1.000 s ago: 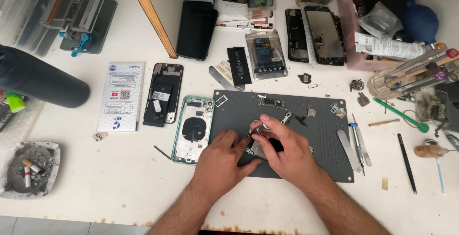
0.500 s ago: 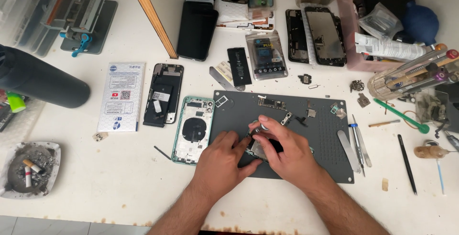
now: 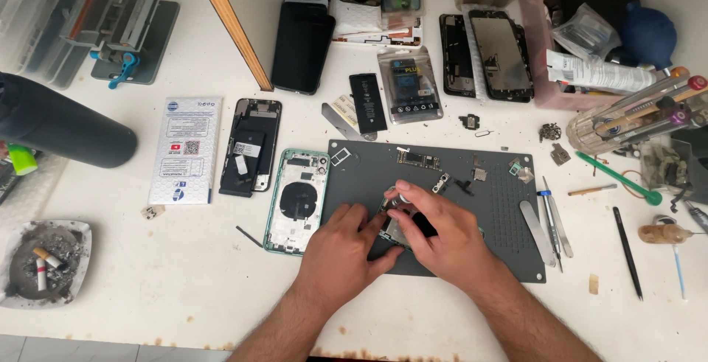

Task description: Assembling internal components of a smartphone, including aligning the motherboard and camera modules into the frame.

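Both hands meet over the grey mat (image 3: pixel 442 185), which lies on the white counter (image 3: pixel 184 281), probably so that small parts stay put and show up against the dark surface. The left hand (image 3: pixel 343 248) lies flat, its fingers (image 3: pixel 372 223) narrow and pressing down on a small metal part (image 3: pixel 396 231), apparently to steady it. The right hand (image 3: pixel 442 233) arches over the same part, thumb and forefinger pinched on a tiny silvery piece (image 3: pixel 396 198) at its top end; what that piece is cannot be told. The part sits directly under the fingertips, mostly hidden by them. Just left of the left fingers lies a green phone shell (image 3: pixel 295 200), opened face up, within easy reach. Beyond the fingertips, loose boards and brackets (image 3: pixel 420 159) are spread on the mat, kept apart from each other. To the right of the right hand, tweezers and pry tools (image 3: pixel 546 218) lie in a row at the mat's edge.
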